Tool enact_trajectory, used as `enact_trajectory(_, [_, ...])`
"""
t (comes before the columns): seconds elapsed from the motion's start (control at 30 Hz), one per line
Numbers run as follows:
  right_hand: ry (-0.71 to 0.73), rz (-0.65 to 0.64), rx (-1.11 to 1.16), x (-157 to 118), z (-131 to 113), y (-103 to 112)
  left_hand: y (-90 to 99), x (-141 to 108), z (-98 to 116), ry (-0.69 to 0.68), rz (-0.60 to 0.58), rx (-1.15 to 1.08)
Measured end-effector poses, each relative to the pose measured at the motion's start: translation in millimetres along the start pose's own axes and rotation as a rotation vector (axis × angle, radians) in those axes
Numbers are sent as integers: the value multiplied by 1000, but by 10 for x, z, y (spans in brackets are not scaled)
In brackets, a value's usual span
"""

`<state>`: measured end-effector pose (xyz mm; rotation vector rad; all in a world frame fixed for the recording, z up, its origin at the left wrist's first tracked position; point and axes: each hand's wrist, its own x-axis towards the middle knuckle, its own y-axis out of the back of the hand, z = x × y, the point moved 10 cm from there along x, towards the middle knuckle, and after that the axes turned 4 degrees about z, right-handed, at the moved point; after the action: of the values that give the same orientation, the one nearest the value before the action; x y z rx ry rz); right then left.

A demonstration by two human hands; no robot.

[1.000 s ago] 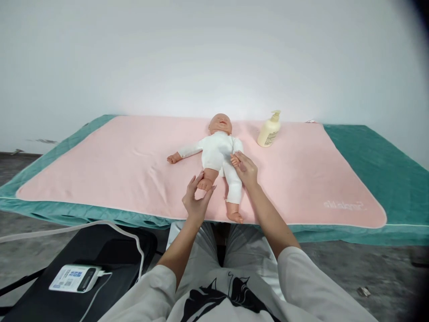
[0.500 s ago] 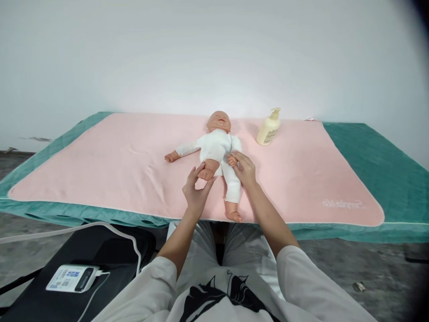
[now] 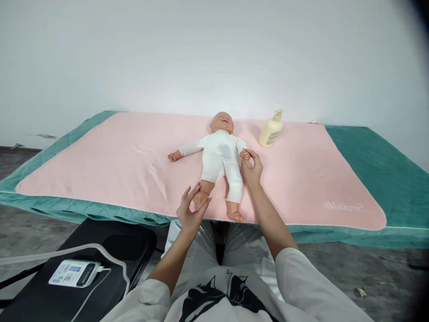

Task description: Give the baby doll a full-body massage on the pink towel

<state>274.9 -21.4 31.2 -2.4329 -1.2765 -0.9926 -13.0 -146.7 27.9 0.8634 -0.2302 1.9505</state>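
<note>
A baby doll (image 3: pixel 219 147) with a white cloth body lies on its back on a pink mat (image 3: pixel 295 179), head toward the wall. My left hand (image 3: pixel 190 210) is closed around the doll's bare foot (image 3: pixel 201 197) on the left, thumb and fingers on either side of it. With my right hand (image 3: pixel 253 170) I pinch the doll's small hand (image 3: pixel 245 155) on the right, held out beside its body. The doll's other arm stretches out to the left, and its other leg points toward me.
A cream pump bottle (image 3: pixel 270 132) stands on the mat, right of the doll's head. Green cloth (image 3: pixel 385 165) covers the table under the mat. At lower left, a white device (image 3: pixel 73 273) with a cable sits on a black chair (image 3: pixel 110 241).
My left hand has drawn the doll's bent leg down toward me, so it now lies straighter. My right hand has moved the doll's hand outward to the right, away from its belly.
</note>
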Motion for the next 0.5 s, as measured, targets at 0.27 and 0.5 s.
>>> enact_trajectory(0.27, [-174,175,46,35,225,224,222,-363,-246,109,-17,76])
enact_trajectory(0.5, [-281,223,22,6,419,346,319,-603,-378,185,23,128])
